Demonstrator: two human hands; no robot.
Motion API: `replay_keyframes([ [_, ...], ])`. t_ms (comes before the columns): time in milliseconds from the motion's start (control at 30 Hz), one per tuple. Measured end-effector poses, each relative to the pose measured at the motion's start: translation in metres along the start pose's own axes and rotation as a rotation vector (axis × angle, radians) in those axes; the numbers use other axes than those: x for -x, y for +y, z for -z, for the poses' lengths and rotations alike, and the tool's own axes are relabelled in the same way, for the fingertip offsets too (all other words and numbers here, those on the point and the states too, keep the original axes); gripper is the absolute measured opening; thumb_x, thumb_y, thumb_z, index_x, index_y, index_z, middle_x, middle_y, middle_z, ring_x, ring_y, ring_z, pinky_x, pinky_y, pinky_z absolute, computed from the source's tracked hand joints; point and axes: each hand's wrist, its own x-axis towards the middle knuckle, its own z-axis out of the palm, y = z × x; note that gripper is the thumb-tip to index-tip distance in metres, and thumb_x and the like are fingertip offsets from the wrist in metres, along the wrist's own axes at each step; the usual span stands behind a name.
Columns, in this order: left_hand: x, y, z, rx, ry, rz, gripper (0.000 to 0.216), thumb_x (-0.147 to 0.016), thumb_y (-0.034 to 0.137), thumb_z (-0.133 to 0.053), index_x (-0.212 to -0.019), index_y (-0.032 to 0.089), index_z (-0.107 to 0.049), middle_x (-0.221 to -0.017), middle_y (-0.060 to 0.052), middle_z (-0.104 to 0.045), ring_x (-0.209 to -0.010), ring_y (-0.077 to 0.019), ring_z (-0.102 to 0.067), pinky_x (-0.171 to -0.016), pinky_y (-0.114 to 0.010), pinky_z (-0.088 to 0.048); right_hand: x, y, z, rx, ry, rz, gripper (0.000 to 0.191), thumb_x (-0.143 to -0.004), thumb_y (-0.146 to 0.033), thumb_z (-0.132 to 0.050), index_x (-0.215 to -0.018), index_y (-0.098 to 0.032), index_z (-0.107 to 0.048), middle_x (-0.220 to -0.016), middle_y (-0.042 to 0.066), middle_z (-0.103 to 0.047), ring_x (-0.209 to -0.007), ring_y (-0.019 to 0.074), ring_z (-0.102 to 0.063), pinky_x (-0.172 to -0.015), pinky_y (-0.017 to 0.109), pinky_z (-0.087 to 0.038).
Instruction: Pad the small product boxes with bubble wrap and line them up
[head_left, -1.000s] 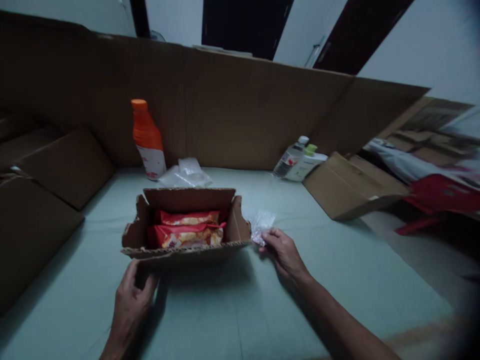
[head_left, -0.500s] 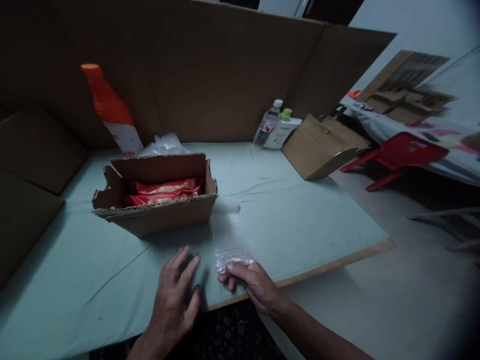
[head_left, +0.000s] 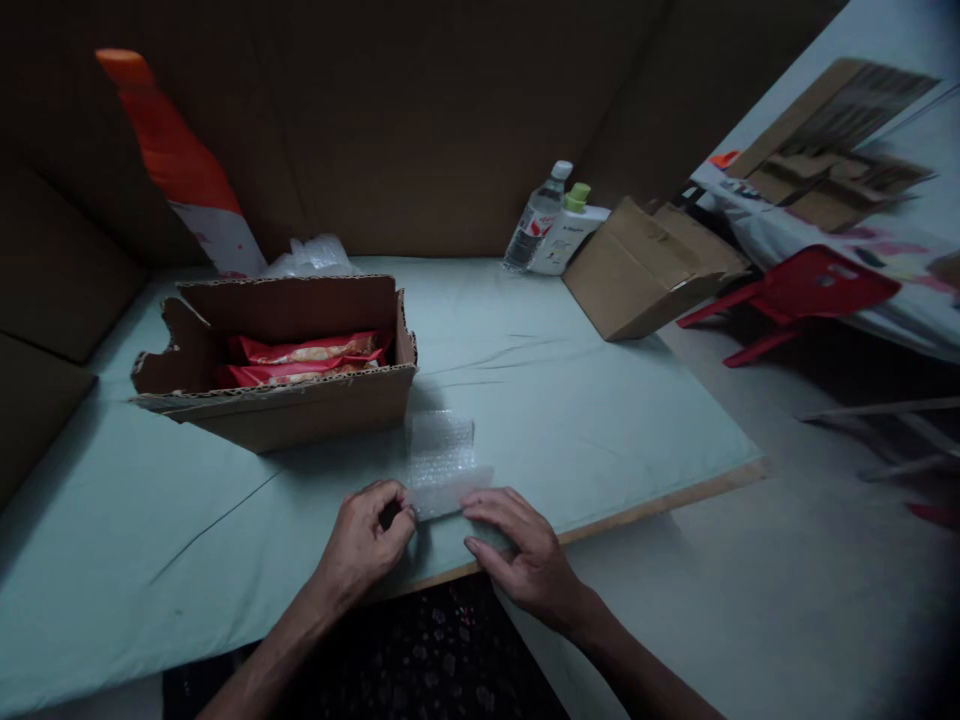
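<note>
A strip of clear bubble wrap (head_left: 442,462) lies on the pale green table (head_left: 570,400), its near end folded over. My left hand (head_left: 367,540) pinches the left corner of that fold. My right hand (head_left: 525,555) presses its fingers on the right end of the fold. Just behind the wrap stands an open cardboard box (head_left: 285,370) holding red snack packets (head_left: 304,358).
An orange-and-white bottle (head_left: 176,170) and a clear plastic bag (head_left: 311,258) stand behind the box. A water bottle (head_left: 536,215), a white green-capped bottle (head_left: 566,235) and a folded carton (head_left: 645,265) sit at the back right. Cardboard walls surround the table. Red chair (head_left: 802,295) at right.
The near end of the bubble wrap has been folded over. My left hand went from lying flat on the table to pinching the wrap; my right hand shifted along its edge.
</note>
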Motion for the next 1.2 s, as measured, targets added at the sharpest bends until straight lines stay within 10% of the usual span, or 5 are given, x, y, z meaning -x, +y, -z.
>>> replay_keyframes([
  [267, -0.022, -0.002, -0.001, -0.148, 0.093, 0.079, 0.017, -0.083, 0.028, -0.051, -0.082, 0.019, -0.066, -0.065, 0.0, -0.064, -0.057, -0.0152, -0.056, -0.058, -0.027, -0.037, -0.017, 0.03, -0.017, 0.493, -0.078, 0.058, 0.025, -0.091, -0.018, -0.063, -0.115, -0.023, -0.067, -0.116, 0.012, -0.068, -0.102, 0.0277, -0.06, -0.084, 0.042, -0.049],
  [400, 0.0, -0.005, -0.006, -0.266, 0.327, -0.323, 0.028, -0.087, 0.025, -0.056, -0.113, 0.017, -0.064, -0.107, -0.012, -0.071, -0.097, -0.0242, -0.066, -0.085, -0.038, -0.052, -0.023, 0.027, -0.014, 0.468, -0.075, 0.083, 0.015, -0.093, -0.018, -0.06, -0.104, -0.023, -0.069, -0.106, 0.008, -0.07, -0.096, 0.0255, -0.059, -0.082, 0.04, -0.044],
  [500, 0.013, -0.009, -0.014, -0.363, 0.253, -0.521, 0.04, -0.085, 0.016, -0.059, -0.125, 0.019, -0.059, -0.131, -0.015, -0.063, -0.123, -0.0289, -0.056, -0.1, -0.046, -0.049, -0.025, 0.021, -0.009, 0.413, -0.111, 0.083, 0.009, -0.094, -0.02, -0.06, -0.095, -0.021, -0.07, -0.096, 0.007, -0.071, -0.089, 0.0231, -0.059, -0.079, 0.038, -0.041],
  [867, 0.011, -0.021, -0.027, -0.312, 0.209, -0.564, 0.04, -0.085, -0.002, -0.05, -0.119, 0.018, -0.058, -0.132, -0.016, -0.058, -0.126, -0.026, -0.054, -0.099, -0.045, -0.055, -0.022, 0.028, 0.0, 0.197, 0.005, -0.209, 0.036, -0.092, -0.033, -0.061, -0.127, -0.022, -0.061, -0.102, 0.007, -0.071, -0.074, 0.0183, -0.063, -0.076, 0.037, -0.052],
  [1200, 0.01, -0.025, -0.029, -0.367, 0.161, -0.593, 0.034, -0.087, 0.003, -0.055, -0.117, 0.018, -0.061, -0.122, -0.012, -0.068, -0.125, -0.0294, -0.056, -0.1, -0.05, -0.053, -0.022, 0.037, -0.009, 0.268, 0.042, -0.128, 0.029, -0.094, -0.022, -0.055, -0.122, -0.021, -0.063, -0.089, 0.005, -0.072, -0.074, 0.0189, -0.064, -0.076, 0.036, -0.049],
])
